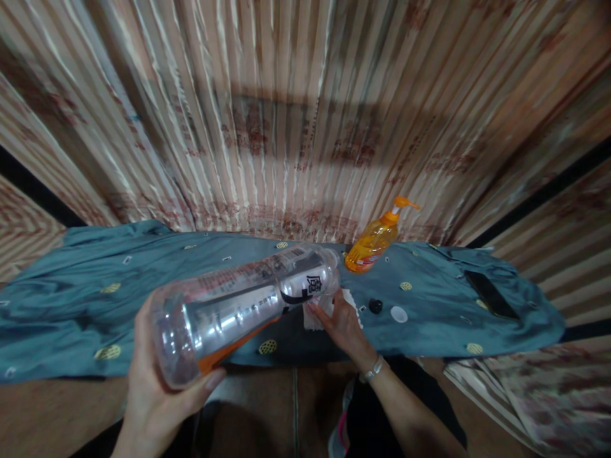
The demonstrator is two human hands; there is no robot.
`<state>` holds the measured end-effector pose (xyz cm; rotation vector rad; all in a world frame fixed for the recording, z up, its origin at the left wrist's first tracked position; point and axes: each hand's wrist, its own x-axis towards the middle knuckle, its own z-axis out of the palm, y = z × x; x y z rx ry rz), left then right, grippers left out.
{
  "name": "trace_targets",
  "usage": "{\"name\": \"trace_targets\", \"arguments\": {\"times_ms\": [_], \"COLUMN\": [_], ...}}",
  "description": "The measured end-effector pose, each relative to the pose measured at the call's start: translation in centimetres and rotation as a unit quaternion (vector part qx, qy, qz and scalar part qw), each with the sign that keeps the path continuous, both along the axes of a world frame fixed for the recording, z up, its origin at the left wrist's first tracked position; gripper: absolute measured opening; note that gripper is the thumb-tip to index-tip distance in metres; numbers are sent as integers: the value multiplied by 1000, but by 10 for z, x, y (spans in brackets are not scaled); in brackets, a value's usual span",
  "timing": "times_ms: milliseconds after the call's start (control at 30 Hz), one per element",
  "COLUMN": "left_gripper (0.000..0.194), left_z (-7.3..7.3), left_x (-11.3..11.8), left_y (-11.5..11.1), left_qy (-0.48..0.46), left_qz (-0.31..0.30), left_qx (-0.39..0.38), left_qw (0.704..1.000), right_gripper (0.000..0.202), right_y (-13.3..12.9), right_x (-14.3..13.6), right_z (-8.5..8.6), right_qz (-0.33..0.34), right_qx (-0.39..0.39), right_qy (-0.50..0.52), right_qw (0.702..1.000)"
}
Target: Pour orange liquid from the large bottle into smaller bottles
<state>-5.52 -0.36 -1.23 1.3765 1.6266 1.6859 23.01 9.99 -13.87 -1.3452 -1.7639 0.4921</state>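
Note:
A large clear plastic bottle (233, 305) with a printed label and an orange strip lies tilted across my view, its neck pointing right and slightly up. My left hand (160, 381) is wrapped around its base, with the thumb along the near side. At the neck end is my right hand (341, 318), fingers closed on a white tissue (314, 319) just under the bottle's shoulder. Some of those fingers are hidden, and I cannot tell whether they also touch the bottle. A bracelet circles the right wrist.
An orange pump bottle (372, 245) stands behind the neck end. Right of my right hand lie a small black cap (375, 306) and a white disc (399, 314). A dark phone (491, 294) rests farther right on the teal cloth (429, 331). Striped curtains (286, 127) hang behind.

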Motion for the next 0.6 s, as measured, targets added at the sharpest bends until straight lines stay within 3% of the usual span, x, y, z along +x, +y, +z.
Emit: {"name": "trace_targets", "arguments": {"times_ms": [267, 600], "left_gripper": [108, 107], "left_z": [8, 3], "left_x": [3, -5], "left_y": [-3, 4], "left_qy": [1, 0], "left_qz": [-2, -10], "left_qx": [-19, -3], "left_qw": [1000, 1000], "right_gripper": [50, 45], "right_y": [-1, -1], "right_x": [-2, -5], "right_z": [4, 5], "right_qz": [-18, -37], "right_qx": [9, 0], "right_qy": [-1, -18], "right_qw": [1000, 999]}}
